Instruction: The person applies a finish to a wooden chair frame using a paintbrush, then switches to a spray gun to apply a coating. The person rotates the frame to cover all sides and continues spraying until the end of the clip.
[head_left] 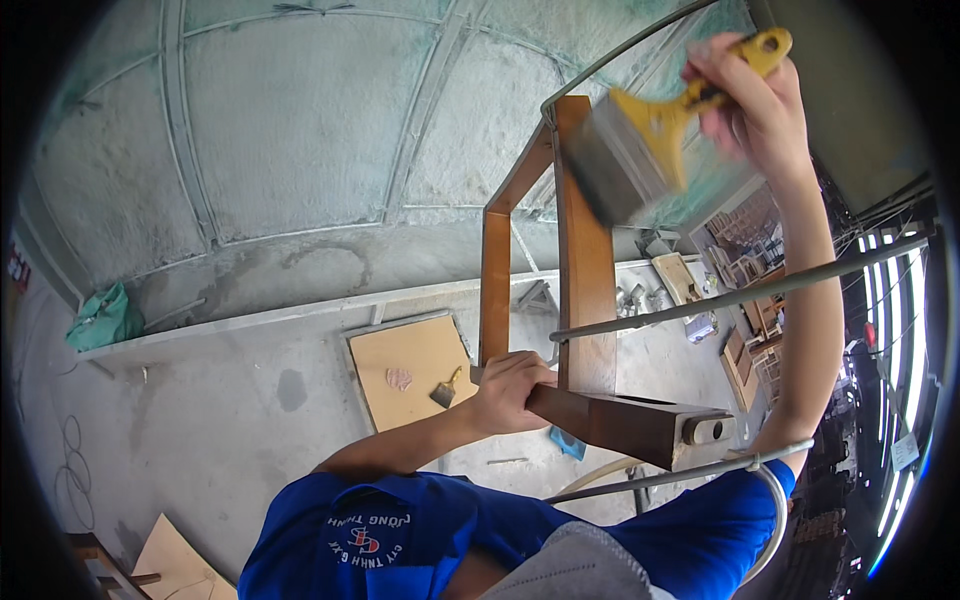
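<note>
A wide paintbrush with a yellow handle is in my right hand, its fingers closed round the handle. The dark bristles are at the face of a brown wooden frame, near its far end; motion blurs them, so I cannot tell whether they touch. My left hand grips the near part of this frame, where its long bars meet a thicker crosspiece. A metal hook rod reaches to the frame from the right, and another bent rod meets its far end.
Below lies a tan board carrying a second brush and a pinkish wad. A green bag sits on the low ledge at left. Wooden pieces stand at right. Behind rises a grey-green panelled wall.
</note>
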